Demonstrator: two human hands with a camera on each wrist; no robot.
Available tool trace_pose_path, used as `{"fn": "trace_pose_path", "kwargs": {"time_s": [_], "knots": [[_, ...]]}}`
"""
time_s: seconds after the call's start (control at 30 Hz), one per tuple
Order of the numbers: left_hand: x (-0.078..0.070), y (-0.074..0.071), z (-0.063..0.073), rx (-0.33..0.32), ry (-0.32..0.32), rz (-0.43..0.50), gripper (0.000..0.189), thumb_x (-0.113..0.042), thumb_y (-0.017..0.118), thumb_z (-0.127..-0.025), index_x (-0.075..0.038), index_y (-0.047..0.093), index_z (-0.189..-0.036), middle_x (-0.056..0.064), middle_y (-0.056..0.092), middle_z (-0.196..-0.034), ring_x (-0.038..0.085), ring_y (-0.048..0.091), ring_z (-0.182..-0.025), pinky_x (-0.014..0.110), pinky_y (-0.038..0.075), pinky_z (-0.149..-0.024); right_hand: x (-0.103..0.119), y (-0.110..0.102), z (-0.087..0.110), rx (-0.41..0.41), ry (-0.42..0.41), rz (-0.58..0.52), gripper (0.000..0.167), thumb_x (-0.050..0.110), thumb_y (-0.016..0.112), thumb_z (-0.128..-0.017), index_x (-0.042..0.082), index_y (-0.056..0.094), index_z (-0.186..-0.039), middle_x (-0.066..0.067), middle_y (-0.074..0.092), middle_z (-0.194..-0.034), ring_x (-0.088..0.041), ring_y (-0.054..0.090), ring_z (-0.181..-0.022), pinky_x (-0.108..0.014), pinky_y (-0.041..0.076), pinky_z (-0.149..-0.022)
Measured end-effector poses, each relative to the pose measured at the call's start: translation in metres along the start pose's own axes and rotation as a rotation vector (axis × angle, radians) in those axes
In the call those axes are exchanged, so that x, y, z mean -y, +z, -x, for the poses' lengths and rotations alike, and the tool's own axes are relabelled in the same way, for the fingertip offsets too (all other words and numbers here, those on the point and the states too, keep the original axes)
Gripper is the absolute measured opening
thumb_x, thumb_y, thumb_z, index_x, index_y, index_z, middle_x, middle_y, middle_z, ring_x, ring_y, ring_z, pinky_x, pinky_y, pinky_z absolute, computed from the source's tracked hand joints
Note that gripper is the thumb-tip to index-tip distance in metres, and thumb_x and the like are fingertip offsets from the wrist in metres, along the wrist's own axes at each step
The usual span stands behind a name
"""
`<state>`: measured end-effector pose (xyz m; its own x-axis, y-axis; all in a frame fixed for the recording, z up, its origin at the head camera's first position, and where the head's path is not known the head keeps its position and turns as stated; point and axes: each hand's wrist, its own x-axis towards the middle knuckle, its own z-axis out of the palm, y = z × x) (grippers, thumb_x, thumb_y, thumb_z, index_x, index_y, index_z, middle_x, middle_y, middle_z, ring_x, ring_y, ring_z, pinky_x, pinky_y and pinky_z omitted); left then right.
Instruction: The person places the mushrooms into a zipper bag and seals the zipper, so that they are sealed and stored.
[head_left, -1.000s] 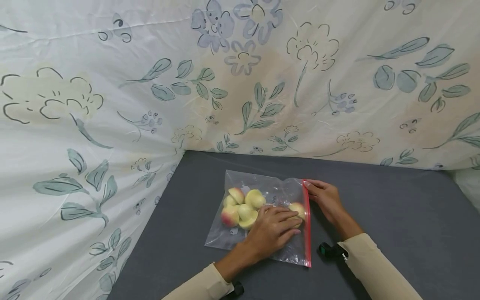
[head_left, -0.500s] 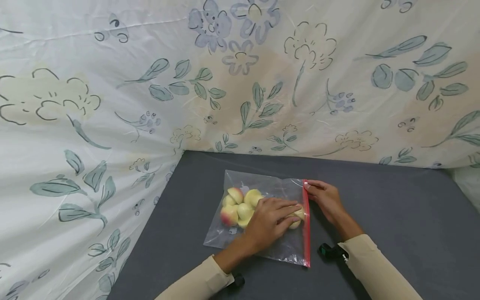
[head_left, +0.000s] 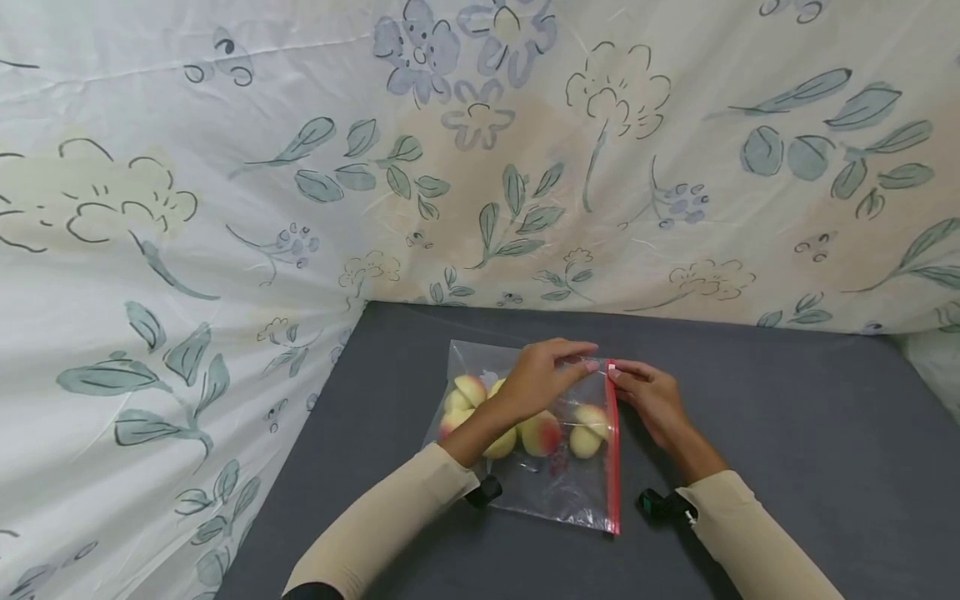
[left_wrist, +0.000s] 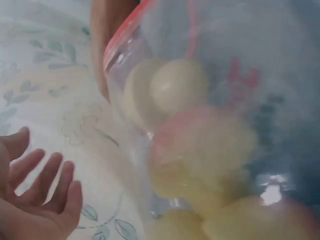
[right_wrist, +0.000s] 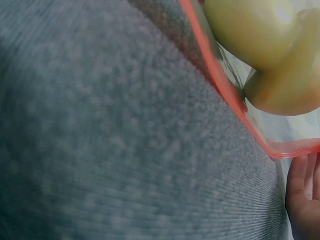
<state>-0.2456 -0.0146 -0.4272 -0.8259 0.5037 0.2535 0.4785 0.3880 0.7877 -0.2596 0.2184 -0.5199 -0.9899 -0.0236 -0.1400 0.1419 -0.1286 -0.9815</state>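
A clear zip bag (head_left: 551, 496) with a red zip strip (head_left: 613, 467) lies flat on the dark table. Inside are several pale yellow pieces with a red blush (head_left: 540, 433) that look like peaches or peach halves. My right hand (head_left: 652, 404) pinches the bag's far right corner, at a small white tab on the zip. Over the bag's far side, my left hand (head_left: 547, 379) has its fingers stretched towards that corner, and it holds nothing. Its fingers are spread and relaxed in the left wrist view; the left hand and forearm hide part of the fruit.
The dark grey table (head_left: 810, 433) extends on both sides of the bag. A white floral cloth (head_left: 480, 167) hangs behind it and along the left. Dark wrist devices (head_left: 656, 502) sit under both sleeves.
My left hand has moved from the fruit near the zip to the bag's far side, uncovering pieces beneath. The right hand stays at the corner.
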Motion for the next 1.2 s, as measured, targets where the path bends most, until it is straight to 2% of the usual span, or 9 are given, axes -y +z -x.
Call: {"fn": "trace_pose_path", "kwargs": {"time_s": [0.1,0.23,0.4,0.6,0.73,0.93,1.2], "knots": [[0.0,0.0,-0.013,0.043,-0.103,0.032,0.039,-0.033,0.069,-0.105,-0.015,0.071,-0.14,0.0,0.073,-0.135,0.008,0.071,-0.117,0.023,0.057,-0.092,0.0,0.001,0.0,-0.001,-0.004,-0.007,0.048,0.013,0.07,-0.105,-0.014,0.055,-0.141,0.012,0.076,-0.1,-0.002,0.071,-0.093,-0.021,0.059,-0.084],[0.003,0.004,-0.031,0.103,-0.202,-0.001,0.037,-0.032,0.066,-0.107,-0.014,0.072,-0.139,0.001,0.074,-0.134,0.01,0.071,-0.117,0.024,0.057,-0.09,0.0,0.002,-0.001,-0.006,-0.002,-0.028,0.046,0.012,0.07,-0.104,-0.015,0.057,-0.139,0.012,0.077,-0.1,-0.002,0.072,-0.093,-0.021,0.06,-0.084],[0.009,0.013,-0.053,0.116,-0.244,-0.081,0.034,-0.027,0.067,-0.106,-0.01,0.074,-0.135,0.003,0.076,-0.13,0.015,0.071,-0.117,0.026,0.057,-0.091,-0.001,0.002,-0.002,-0.014,0.01,-0.035,0.045,0.012,0.071,-0.103,-0.014,0.057,-0.138,0.012,0.076,-0.098,-0.001,0.072,-0.092,-0.02,0.059,-0.084],[0.018,0.023,-0.072,0.144,-0.282,-0.234,0.032,-0.024,0.07,-0.105,-0.007,0.076,-0.131,0.003,0.077,-0.126,0.017,0.071,-0.116,0.026,0.056,-0.095,-0.002,0.002,-0.002,-0.003,0.005,-0.046,0.04,0.012,0.071,-0.103,-0.011,0.061,-0.134,0.012,0.077,-0.1,-0.002,0.072,-0.093,-0.021,0.059,-0.084],[0.024,0.027,-0.078,0.167,-0.301,-0.305,0.022,-0.022,0.07,-0.104,-0.011,0.082,-0.12,0.0,0.08,-0.116,0.014,0.072,-0.107,0.024,0.055,-0.088,-0.002,0.004,-0.003,-0.005,0.007,-0.072,0.03,0.011,0.072,-0.103,-0.005,0.068,-0.128,0.011,0.077,-0.1,-0.002,0.072,-0.093,-0.021,0.059,-0.084],[0.029,0.031,-0.081,0.177,-0.281,-0.372,0.017,-0.021,0.071,-0.103,-0.016,0.086,-0.108,-0.003,0.082,-0.108,0.014,0.07,-0.105,0.023,0.052,-0.085,-0.002,0.007,-0.002,-0.008,0.009,-0.103,0.015,0.008,0.071,-0.103,0.003,0.074,-0.117,0.01,0.079,-0.099,-0.003,0.073,-0.093,-0.02,0.059,-0.084],[0.029,0.034,-0.079,0.136,-0.323,-0.342,0.014,-0.021,0.073,-0.102,-0.016,0.087,-0.101,-0.004,0.081,-0.098,0.01,0.066,-0.09,0.023,0.049,-0.075,-0.001,0.009,-0.001,0.004,0.007,-0.106,0.014,0.008,0.07,-0.103,0.004,0.074,-0.116,0.008,0.078,-0.098,-0.004,0.072,-0.091,-0.021,0.059,-0.082]]}}
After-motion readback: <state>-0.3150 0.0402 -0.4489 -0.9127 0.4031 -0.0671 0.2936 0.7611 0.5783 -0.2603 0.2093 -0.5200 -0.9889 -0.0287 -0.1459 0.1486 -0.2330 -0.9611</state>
